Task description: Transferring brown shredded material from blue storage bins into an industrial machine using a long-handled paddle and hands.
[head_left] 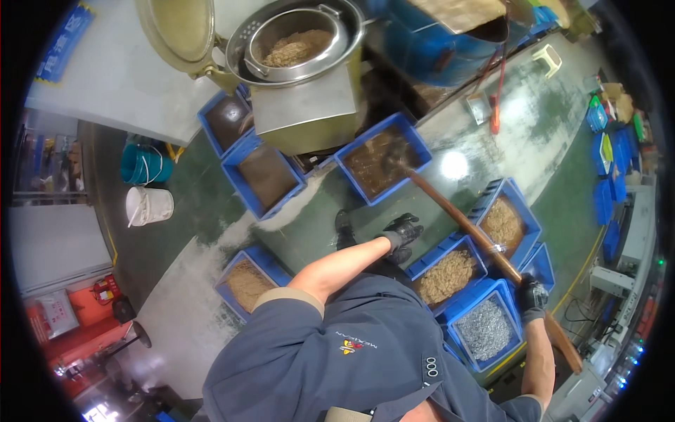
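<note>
My right hand (532, 295), in a black glove, is closed round the long wooden handle (457, 213) of a tool. Its far end rests in a blue bin (354, 183) with murky brown contents; the tool's head is blurred and partly hidden there, so I cannot tell its kind. The handle's near end (566, 346) sticks out beyond my right hand. My left hand (402, 235), also black-gloved, hangs in front of my body, off the handle, fingers loosely bent and apart, holding nothing. Beside it is a blue bin of tan pieces (448, 276).
Ahead stands a round machine (306, 116) with its lid (179, 32) raised and brown pieces (299, 48) in its metal basket. Two bins of brown liquid (266, 176) adjoin it. A bin of silvery pieces (484, 329) sits near my right arm; buckets (149, 206) stand left.
</note>
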A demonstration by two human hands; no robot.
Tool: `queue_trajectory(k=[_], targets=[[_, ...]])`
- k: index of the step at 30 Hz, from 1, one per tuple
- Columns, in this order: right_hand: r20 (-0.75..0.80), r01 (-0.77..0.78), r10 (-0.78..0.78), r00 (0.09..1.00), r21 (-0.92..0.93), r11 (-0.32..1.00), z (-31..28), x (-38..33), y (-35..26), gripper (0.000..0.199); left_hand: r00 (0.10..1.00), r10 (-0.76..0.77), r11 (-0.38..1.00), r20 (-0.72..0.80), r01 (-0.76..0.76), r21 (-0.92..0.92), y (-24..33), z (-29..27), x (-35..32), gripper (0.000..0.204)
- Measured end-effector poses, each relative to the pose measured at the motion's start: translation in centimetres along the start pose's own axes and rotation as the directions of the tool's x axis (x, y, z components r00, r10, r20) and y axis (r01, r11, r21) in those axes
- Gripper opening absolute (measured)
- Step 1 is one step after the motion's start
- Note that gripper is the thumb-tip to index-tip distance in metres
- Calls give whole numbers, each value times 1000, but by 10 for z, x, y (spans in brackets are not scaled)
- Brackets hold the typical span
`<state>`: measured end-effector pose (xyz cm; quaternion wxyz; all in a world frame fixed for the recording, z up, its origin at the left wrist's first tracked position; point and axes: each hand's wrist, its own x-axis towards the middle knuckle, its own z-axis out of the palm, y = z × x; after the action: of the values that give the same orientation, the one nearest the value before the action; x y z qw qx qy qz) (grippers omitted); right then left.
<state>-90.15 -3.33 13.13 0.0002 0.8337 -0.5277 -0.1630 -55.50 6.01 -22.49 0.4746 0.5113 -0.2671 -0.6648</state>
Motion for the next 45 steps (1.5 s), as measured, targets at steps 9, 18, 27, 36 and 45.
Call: queue_trajectory(k=[9,18,27,36,45], targets=[[-159,252,-343,926,-416,874,-173,89,-88,10,836,545,475,64,-371,798,211,61,-15,64],[-368,637,-861,351,-580,508,-286,98,-201,37,653,747,482,-130,-396,782,261,54,-11,4],[-677,905,-717,167,-183,384,-232,123,-204,37,717,411,811,-563,-5,586,205,-97,-106,39],[-377,450,-253,891,803,391,-5,145,-233,20,261,438,842,-860,215,495,333,-236,-260,53],[-609,761,-459,646,475,442,-94,232,-483,26,173,129,964,-976,208,165,390,-447,-235,39]])
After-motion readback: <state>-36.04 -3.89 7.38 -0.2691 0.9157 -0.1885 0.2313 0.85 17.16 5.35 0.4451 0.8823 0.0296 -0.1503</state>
